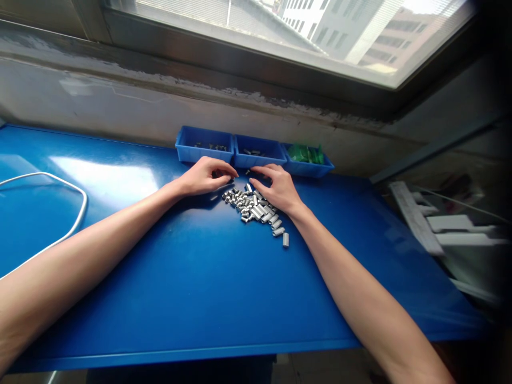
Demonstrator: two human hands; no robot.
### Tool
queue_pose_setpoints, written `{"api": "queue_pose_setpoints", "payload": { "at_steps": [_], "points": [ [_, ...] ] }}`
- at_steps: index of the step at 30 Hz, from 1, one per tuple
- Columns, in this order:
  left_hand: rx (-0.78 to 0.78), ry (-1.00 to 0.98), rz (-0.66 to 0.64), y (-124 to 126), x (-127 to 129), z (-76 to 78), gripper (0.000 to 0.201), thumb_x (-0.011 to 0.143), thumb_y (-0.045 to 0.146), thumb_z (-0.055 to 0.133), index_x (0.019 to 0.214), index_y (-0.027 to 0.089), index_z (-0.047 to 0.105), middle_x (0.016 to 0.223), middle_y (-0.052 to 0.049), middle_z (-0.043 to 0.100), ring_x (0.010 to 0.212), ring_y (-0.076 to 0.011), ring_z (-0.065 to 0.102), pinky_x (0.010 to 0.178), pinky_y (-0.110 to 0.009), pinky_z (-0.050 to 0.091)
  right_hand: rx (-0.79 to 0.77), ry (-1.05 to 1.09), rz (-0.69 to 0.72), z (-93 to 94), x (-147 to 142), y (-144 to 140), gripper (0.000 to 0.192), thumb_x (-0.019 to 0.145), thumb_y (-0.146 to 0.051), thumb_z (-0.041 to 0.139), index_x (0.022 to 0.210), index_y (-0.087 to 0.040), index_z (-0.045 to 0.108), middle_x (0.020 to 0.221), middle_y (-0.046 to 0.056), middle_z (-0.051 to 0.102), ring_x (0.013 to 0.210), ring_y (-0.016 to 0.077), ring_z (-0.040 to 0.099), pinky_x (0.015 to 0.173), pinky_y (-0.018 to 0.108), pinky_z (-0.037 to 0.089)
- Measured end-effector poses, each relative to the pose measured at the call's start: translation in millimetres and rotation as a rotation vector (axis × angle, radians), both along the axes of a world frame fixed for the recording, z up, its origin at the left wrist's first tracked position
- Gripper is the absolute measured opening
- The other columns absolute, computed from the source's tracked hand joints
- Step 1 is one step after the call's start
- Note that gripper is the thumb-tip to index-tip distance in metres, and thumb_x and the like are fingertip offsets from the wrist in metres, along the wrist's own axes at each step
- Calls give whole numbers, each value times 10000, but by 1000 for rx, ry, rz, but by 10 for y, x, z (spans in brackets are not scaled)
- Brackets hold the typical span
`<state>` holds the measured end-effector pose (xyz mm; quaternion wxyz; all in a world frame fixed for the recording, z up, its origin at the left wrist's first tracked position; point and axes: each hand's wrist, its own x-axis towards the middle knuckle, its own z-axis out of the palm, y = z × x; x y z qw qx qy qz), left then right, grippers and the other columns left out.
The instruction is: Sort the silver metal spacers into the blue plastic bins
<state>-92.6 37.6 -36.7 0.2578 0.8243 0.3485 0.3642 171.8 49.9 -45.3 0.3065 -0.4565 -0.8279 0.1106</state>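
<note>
Glossy blue table, bare along its near edge. Past its middle, toward the back edge, I see silvery metal pieces heaped loosely, longer faceted cylinders on the right, stubbier ones left. Beside them the right hand holds thumb and fingers apart; the left hand curls, and I can't tell whether it's pinching anything. Three blue bins line the back edge.
</note>
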Motion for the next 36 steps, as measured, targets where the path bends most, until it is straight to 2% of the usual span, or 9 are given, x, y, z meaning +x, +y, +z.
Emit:
{"api": "queue_pose_setpoints", "payload": {
  "at_steps": [3,9,13,19,22,25,30,34,36],
  "points": [
    [57,-3,2,17,6,-25,341,896,304,611,1097,158,844,1107,-97,823,969,-218,757,844,-277,565,-12,-34,75,12,-12,-4,359,962,-356,673,1272,-234,808,1236,116,780,1110,328,650,1052,528,505],
    [102,8,-48,55,30,-98,374,945,337,630,1234,189,815,1289,-122,783,1146,-237,748,938,-293,575,-58,-15,173,12,-27,-8,309,983,-307,619,1192,-297,847,1316,51,779,1141,318,623,1092,548,456],
    [157,71,-74,83,29,-140,266,946,395,694,1083,239,860,1227,-103,810,1119,-252,755,1031,-358,555,-97,20,191,42,-19,-27,288,961,-290,640,1154,-298,853,1300,52,785,1197,314,648,1113,527,442],
    [209,66,-58,92,9,-147,224,952,329,680,971,185,849,1079,-120,823,959,-222,772,882,-305,576,-136,107,236,91,-8,-76,206,926,-330,711,1052,-268,863,1171,65,822,1164,294,693,1063,474,481],
    [180,71,-12,76,6,-125,224,951,294,660,1018,173,836,1049,-106,820,886,-202,763,818,-286,567,-164,133,207,88,-2,-84,197,903,-371,757,1027,-262,865,1094,66,831,1081,282,701,902,418,523],
    [122,58,31,51,11,-98,232,937,292,672,1064,177,828,989,-76,826,822,-183,748,771,-267,554,-186,151,190,78,4,-82,199,902,-374,762,1032,-261,862,1059,56,835,1012,264,706,798,382,505],
    [66,-24,63,30,26,-85,262,943,342,681,1074,172,830,968,-72,833,844,-184,765,789,-258,565,-190,182,200,78,3,-88,175,901,-355,765,1014,-257,857,1047,55,831,988,255,723,823,382,516],
    [-12,-237,115,47,27,-94,381,950,466,700,1119,146,819,1082,-116,829,934,-214,784,871,-296,608,-197,198,198,74,4,-86,171,898,-365,767,1000,-258,854,1042,58,830,981,258,731,859,392,538],
    [-65,-356,172,57,29,-90,456,914,532,748,1114,128,819,1040,-124,831,901,-219,787,856,-310,626,-196,200,196,69,7,-83,172,899,-370,767,997,-257,853,1043,58,829,974,255,732,866,392,542]
  ]
}}
